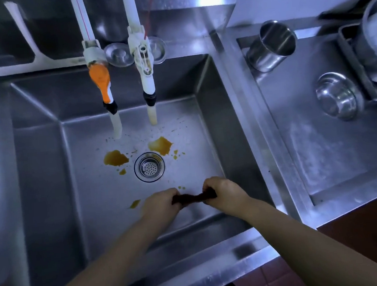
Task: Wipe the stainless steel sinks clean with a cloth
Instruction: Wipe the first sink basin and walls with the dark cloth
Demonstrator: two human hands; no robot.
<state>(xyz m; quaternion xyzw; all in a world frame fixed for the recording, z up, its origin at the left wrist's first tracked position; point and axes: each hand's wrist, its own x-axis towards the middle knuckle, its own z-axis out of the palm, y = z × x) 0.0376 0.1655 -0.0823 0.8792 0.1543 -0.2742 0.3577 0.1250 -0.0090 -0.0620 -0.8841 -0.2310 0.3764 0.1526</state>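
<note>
Now | left hand (160, 203) and right hand (222, 193) clamped on cloth (194, 198) ends | cloth lies left-right, just nearside of drain (149, 167) | stains (115, 158) beyond drain

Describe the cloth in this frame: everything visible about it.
The cloth is dark, brownish-red, and looks bunched or twisted into a short rope. It is stretched level between the left hand and right hand, each gripping one end, above the near part of the sink floor. Its weave and wetness cannot be told.
</note>
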